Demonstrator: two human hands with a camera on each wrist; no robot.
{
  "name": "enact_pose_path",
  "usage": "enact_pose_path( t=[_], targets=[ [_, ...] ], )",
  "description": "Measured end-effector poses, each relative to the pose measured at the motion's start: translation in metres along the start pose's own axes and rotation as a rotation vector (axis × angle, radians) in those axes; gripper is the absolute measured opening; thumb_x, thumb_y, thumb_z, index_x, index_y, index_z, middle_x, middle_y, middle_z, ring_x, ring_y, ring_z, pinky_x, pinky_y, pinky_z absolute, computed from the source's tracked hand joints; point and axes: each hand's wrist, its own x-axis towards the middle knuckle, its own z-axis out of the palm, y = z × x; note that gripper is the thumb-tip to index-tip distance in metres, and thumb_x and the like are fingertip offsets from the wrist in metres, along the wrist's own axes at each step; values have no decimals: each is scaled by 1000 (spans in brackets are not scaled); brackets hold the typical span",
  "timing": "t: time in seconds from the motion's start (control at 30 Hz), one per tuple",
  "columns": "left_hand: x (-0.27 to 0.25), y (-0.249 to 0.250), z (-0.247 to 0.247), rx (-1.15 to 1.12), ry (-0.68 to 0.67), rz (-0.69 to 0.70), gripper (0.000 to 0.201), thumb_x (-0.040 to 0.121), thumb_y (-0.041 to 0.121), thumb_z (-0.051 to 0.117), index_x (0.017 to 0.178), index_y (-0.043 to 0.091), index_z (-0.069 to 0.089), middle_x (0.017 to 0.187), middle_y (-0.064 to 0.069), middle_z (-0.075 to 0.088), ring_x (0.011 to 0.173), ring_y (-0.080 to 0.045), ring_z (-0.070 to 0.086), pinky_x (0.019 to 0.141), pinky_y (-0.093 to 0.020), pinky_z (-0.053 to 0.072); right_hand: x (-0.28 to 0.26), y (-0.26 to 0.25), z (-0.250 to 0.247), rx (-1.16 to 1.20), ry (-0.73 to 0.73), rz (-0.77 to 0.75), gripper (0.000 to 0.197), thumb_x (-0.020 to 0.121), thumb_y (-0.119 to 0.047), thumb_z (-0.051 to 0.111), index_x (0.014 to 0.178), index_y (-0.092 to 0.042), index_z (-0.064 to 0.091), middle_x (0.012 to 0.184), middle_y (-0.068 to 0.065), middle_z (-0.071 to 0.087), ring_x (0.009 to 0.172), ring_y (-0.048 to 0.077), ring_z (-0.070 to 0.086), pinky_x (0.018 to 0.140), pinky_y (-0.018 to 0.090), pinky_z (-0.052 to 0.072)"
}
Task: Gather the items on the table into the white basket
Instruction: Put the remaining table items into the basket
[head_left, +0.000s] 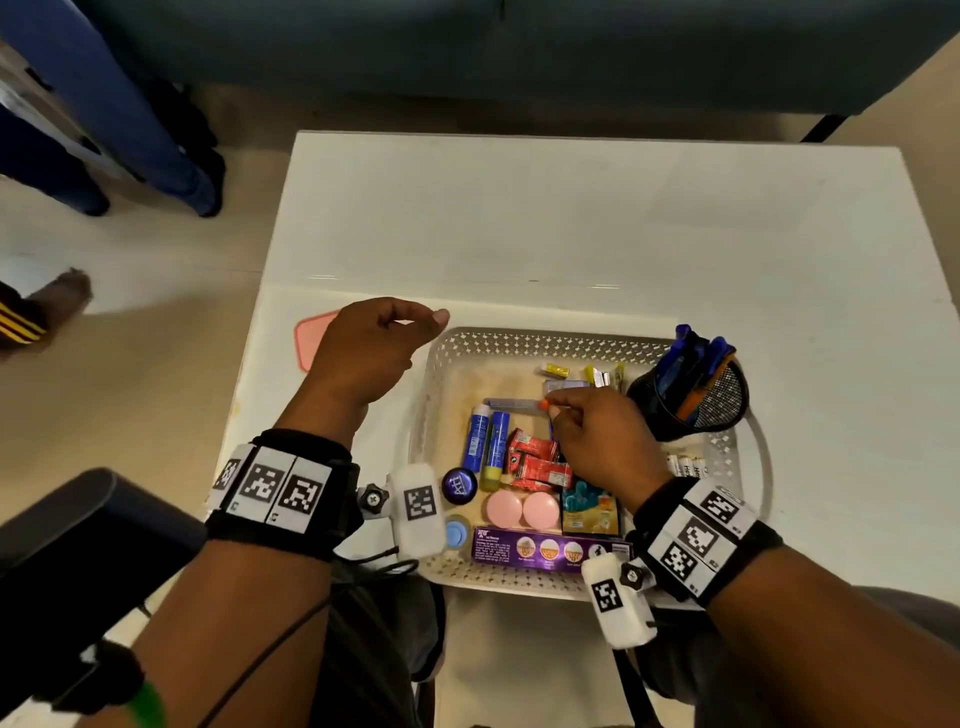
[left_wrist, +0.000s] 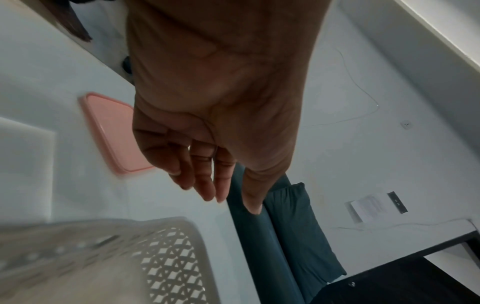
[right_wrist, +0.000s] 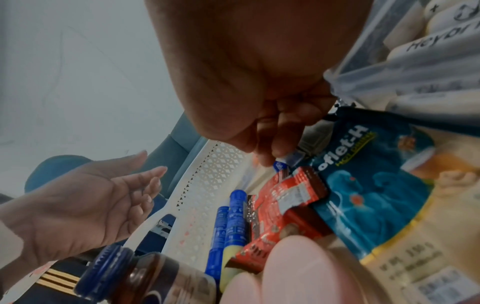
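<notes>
A: Head view, and the right hand (head_left: 597, 436) is down inside the white basket (head_left: 545, 343), fingertips pinched on a thin blue pen (head_left: 551, 423).

B: Right wrist view agrees: fingers curled tight round that pen's tip, just above the red wrappers (right_wrist: 291, 193) and the teal sachet (right_wrist: 369, 185).

A: The left hand (head_left: 369, 353) hovers beside the basket's left rim, fingers loose and spread, nothing in them.

B: A pink lid (head_left: 311, 338) lies flat on the table (head_left: 571, 218) behind that hand, outside the basket.

A: Inside: two blue glue sticks (head_left: 485, 439), pink round cases (head_left: 522, 509), a purple box (head_left: 545, 551). A black mesh pen holder (head_left: 696, 389) leans in the far right corner.
</notes>
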Motion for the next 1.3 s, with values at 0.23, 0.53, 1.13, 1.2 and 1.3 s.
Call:
enact_pose_path(
  t=[0.23,0.53,1.13,1.2,1.3],
  targets=[
    [9,-13,-5,-62,97,-107,23,88,39,75,95,17,75,81,4,66,69,-13,57,61,-21,45,-6,-12,-13,-98,-130,-105,42,98,-23,49,139,-19,57,138,2,61,105,23,66,91,28,49],
    [20,-3,-24,-56,121,-209,28,85,41,78,91,17,66,80,-4,60,63,-20,57,54,-22,44,-31,-29,-51,-98,-97,-272,36,94,-44,63,125,-27,64,80,-16,69,75,-3,60,71,22,42],
    [66,-94,-58,422,365,-340,83,70,46,87,132,3,51,132,-20,62,119,-40,61,94,-43,52,-136,-53,-101,-72,-66,-130,33,86,-49,70,118,-43,61,83,-20,68,69,-1,65,65,19,49],
    [66,-96,-58,436,339,-355,81,70,45,88,129,1,55,128,-20,64,116,-39,63,93,-41,52,-135,-46,-96,-43,-58,-82,32,86,-49,71,115,-43,62,82,-19,69,67,-1,64,66,22,51],
    [62,-98,-54,534,218,-342,63,81,48,80,115,-3,67,119,-21,69,110,-36,65,88,-37,51,-128,-23,-80,1,-58,-9,32,85,-50,72,114,-40,65,78,-16,71,68,-4,64,69,24,51]
  ],
)
